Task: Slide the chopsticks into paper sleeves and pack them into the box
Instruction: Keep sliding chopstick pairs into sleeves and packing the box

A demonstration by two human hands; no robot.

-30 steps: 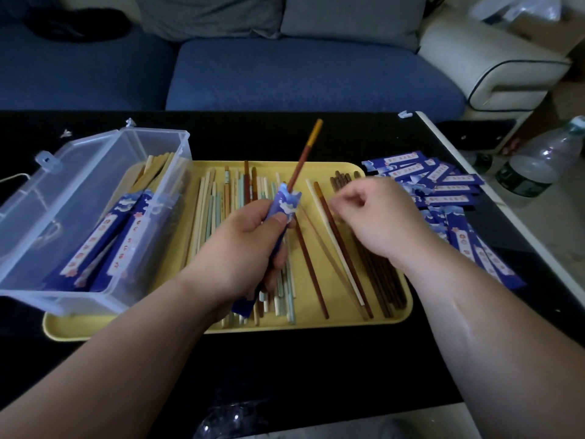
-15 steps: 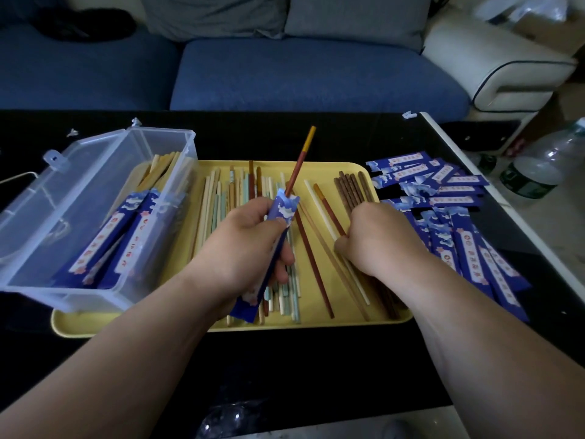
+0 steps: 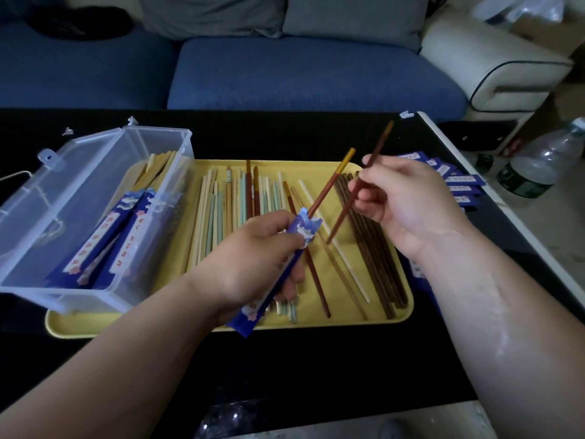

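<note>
Nearest, the left hand (image 3: 253, 258) wraps its fingers round a blue paper sleeve (image 3: 305, 231), mouth tilted up and right to take a mate for the red chopstick (image 3: 327, 188) already half inside. Just beyond, the right hand (image 3: 408, 204) pinches a second chopstick (image 3: 340, 218), tip aimed toward that mouth. Farther left, the clear box (image 3: 63, 296) holds finished sleeves.
</note>
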